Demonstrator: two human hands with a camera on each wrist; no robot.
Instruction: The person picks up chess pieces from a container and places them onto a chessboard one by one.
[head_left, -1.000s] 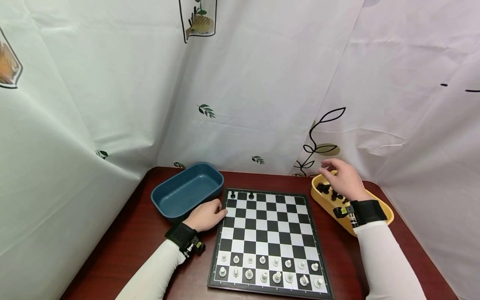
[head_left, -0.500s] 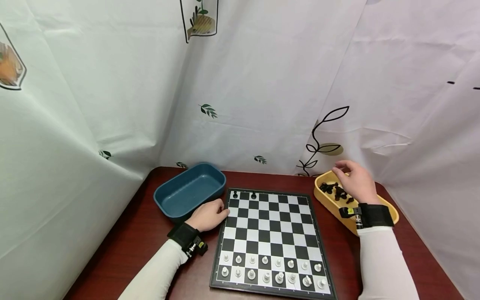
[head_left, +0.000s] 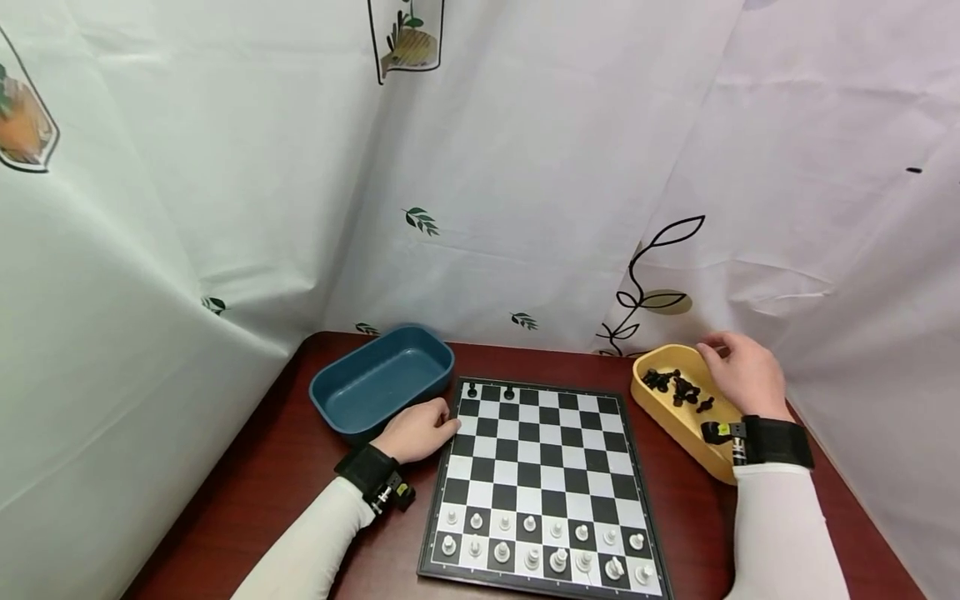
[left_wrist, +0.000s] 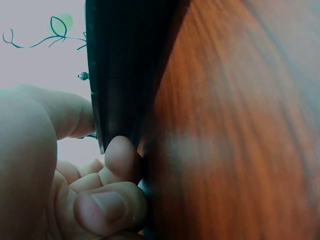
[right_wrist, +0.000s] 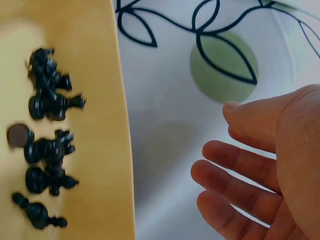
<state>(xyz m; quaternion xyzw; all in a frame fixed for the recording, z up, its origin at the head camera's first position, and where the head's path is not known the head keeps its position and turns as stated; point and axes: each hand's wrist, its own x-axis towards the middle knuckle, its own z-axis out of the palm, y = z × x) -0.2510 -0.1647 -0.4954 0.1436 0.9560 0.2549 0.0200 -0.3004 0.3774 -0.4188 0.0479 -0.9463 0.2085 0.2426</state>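
The right hand [head_left: 746,375] hovers over the far end of a yellow tray [head_left: 686,422], a smooth, shallow oblong with rounded corners standing at the right edge of the table [head_left: 247,492]. Its fingers [right_wrist: 235,160] are apart and loosely bent, holding nothing; the right wrist view shows them past the tray's rim, over the white cloth behind. In the tray lies a small heap of glossy black chess pieces [head_left: 678,387], tumbled on their sides, and one shows its round flat base.

The left hand [head_left: 416,429] rests on the table at the left edge of the chessboard [head_left: 540,475], towards its far corner. Its fingers [left_wrist: 117,160] are curled, and their tips press against the board's thin dark edge.

The board is flat, chequered in black and white within a dark border. Two black pieces [head_left: 490,390] stand on its far row at the left, and two full rows of white pieces [head_left: 543,550] stand upright on the near side.

A deep blue tub [head_left: 382,379] with rounded corners sits just left of the board's far corner. The table is dark reddish wood with a streaked grain. A creased white cloth [head_left: 525,167] printed with leaves hangs behind it.
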